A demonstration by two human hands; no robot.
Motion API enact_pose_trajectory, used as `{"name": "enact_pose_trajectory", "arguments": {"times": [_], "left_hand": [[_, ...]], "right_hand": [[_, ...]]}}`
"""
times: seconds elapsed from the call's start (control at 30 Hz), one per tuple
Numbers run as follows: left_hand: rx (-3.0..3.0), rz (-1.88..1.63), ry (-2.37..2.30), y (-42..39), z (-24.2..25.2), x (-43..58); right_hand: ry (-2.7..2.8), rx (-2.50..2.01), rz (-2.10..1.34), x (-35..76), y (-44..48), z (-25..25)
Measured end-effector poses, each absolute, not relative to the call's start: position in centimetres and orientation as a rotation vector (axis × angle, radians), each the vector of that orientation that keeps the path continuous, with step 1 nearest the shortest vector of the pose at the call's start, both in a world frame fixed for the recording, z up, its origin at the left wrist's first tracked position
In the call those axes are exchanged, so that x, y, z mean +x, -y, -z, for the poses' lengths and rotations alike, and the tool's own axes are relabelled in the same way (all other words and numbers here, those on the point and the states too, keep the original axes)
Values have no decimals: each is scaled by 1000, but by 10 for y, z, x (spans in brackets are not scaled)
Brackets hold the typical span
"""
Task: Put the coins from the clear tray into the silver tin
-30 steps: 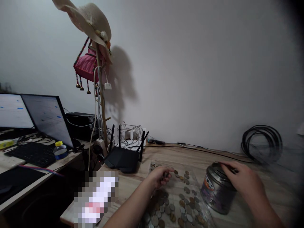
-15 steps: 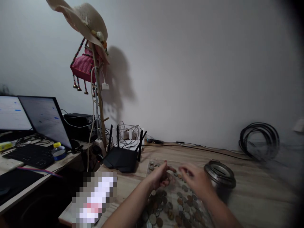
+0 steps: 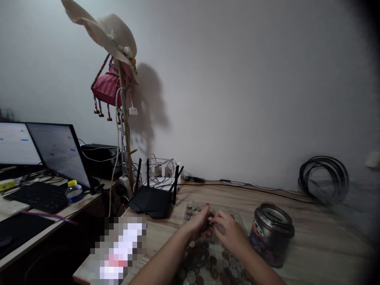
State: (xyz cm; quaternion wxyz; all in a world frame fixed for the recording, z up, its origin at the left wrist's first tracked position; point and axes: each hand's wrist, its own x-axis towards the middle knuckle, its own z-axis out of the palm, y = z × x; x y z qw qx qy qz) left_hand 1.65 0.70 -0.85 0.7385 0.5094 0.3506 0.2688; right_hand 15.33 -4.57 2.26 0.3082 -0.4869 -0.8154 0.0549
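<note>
My left hand (image 3: 199,224) is curled over the far end of a spread of coins (image 3: 208,262), and it seems to hold a few coins in its fingers. The fingertips of my right hand (image 3: 230,234) are pressed against the left hand's fingertips. Whether the right hand grips a coin is hidden. The coins lie on a clear plastic sheet (image 3: 237,221) on the wooden table (image 3: 314,241). A dark metal tin (image 3: 271,234) with a slotted lid stands upright just right of my right hand, apart from it.
A black router (image 3: 152,198) with upright antennas sits left of the coins, with white adapters and cables behind it. A pole carries a straw hat (image 3: 109,29) and a pink bag. Two monitors (image 3: 56,150), a keyboard and a small bottle are far left. A coiled black cable (image 3: 323,178) is at the right.
My right hand has left the tin's lid and swung left across the coins until it meets my left hand. The left hand has stayed over the far coins.
</note>
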Motion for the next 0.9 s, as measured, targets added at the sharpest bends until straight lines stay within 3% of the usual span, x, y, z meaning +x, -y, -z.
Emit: {"name": "enact_pose_trajectory", "arguments": {"times": [0.23,0.47,0.67,0.9], "left_hand": [[1107,-567,-865,-9,7,14],[963,-720,-888,-12,4,9],[968,-719,-888,-13,3,10],[1017,-740,-852,-14,6,9]], "right_hand": [[1772,-1320,199,214,42,-59],[2286,-1728,-173,213,48,-46],[2502,-2080,-100,194,35,-11],[2507,-2225,-117,185,29,-14]]}}
